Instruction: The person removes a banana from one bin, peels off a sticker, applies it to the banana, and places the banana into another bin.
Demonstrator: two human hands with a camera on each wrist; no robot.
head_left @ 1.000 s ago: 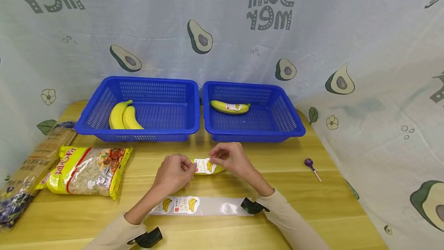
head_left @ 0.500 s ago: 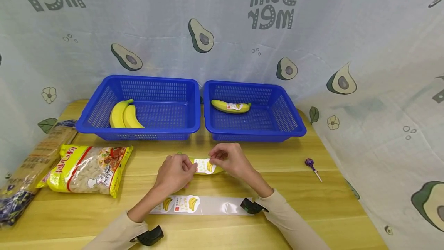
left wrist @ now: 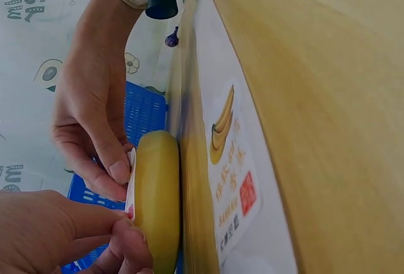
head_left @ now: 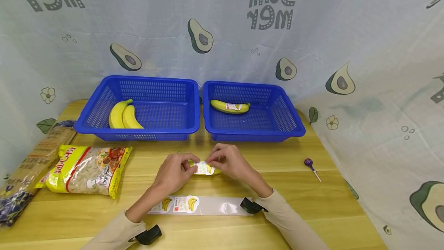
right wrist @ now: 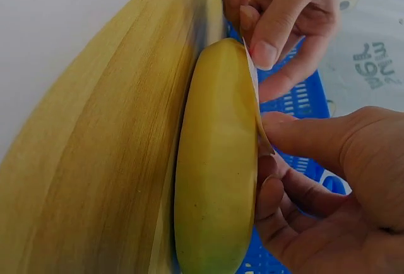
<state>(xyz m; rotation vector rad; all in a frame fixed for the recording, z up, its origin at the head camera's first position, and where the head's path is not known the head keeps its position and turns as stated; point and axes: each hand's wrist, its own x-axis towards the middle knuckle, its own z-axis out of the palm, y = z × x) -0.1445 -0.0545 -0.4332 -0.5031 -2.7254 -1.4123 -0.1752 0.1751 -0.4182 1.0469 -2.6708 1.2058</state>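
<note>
A yellow banana (right wrist: pixel 214 166) lies on the table, greenish at one end, with a white banana-print sticker (head_left: pixel 204 168) along its upper side. The left hand (head_left: pixel 173 173) pinches the sticker's left end between thumb and index finger. At the other end the right hand (head_left: pixel 229 160) pinches it too, thumb and fingertips close together. In the right wrist view the sticker's near edge stands slightly off the peel under the right thumb. Hands hide both ends of the banana from the head. Nearer the body lies a clear backing strip (head_left: pixel 223 206) bearing more such stickers.
Behind the hands stand two blue baskets: the left basket (head_left: pixel 138 131) holds two bananas (head_left: pixel 119 115), the right basket (head_left: pixel 256 134) one stickered banana (head_left: pixel 220 106). A yellow food bag (head_left: pixel 86 171) and a long brown packet (head_left: pixel 41 153) lie left, a lollipop (head_left: pixel 308 162) right.
The right fingertips have shifted slightly left, further over the sticker. The left index finger has straightened a little along the sticker's far edge. The banana has stayed in place.
</note>
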